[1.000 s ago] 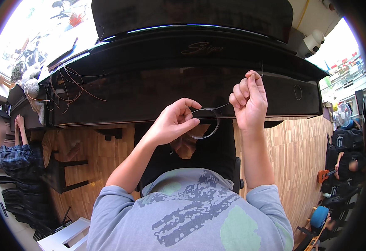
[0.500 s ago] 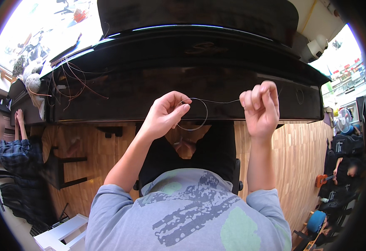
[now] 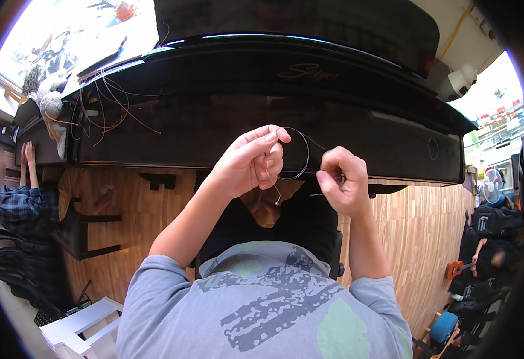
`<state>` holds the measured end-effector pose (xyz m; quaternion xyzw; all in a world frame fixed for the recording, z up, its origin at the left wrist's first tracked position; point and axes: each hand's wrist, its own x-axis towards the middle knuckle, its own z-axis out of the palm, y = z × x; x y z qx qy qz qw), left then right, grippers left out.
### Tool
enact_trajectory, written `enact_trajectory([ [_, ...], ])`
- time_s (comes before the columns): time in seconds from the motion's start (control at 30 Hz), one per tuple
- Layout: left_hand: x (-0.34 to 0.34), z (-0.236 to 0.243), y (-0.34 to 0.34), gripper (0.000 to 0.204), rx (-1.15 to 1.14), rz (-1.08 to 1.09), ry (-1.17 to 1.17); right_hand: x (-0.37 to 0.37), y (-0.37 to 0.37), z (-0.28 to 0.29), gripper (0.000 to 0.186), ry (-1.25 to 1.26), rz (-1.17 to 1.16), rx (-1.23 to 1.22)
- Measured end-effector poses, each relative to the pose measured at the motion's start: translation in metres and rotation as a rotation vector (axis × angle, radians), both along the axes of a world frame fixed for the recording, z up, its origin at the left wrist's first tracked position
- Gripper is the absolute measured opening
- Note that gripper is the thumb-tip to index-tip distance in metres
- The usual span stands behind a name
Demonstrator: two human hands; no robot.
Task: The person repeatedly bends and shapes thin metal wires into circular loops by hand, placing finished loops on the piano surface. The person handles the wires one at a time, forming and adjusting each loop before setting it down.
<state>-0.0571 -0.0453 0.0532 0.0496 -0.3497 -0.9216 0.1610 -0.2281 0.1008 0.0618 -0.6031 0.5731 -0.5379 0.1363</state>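
Just past the wire (image 3: pixel 308 155) stands a piano (image 3: pixel 250 105).

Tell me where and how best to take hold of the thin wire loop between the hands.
Pinch the wire loop lightly on its right-hand arc, coming from the right. That arc bows out uncovered, while the loop's left side is at the left hand. Stay below the strand leading to the right hand.
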Motion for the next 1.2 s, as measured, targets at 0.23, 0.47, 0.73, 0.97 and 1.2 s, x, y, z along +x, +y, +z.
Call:
enact_trajectory([
  [0.23, 0.001, -0.001, -0.001, 0.030, 0.140, -0.071, 0.121, 0.002, -0.008, 0.003, 0.048, -0.047, -0.013, 0.145],
  [0.47, -0.001, 0.006, 0.000, 0.028, -0.205, 0.134, -0.136, -0.011, -0.007, -0.006, 0.031, 0.067, -0.026, -0.115],
  [0.73, 0.002, 0.014, 0.000, 0.026, -0.507, 0.122, -0.196, 0.003, -0.006, 0.013, 0.045, 0.302, -0.234, 0.093],
  [0.97, 0.000, 0.016, 0.001, 0.030, -0.641, 0.083, -0.207, 0.001, -0.012, 0.016, 0.053, -0.152, -0.088, 0.134],
  [1.2, 0.001, 0.016, -0.003, 0.032, -0.420, -0.069, -0.098, -0.001, -0.015, 0.020, 0.014, -0.123, -0.044, 0.233],
])
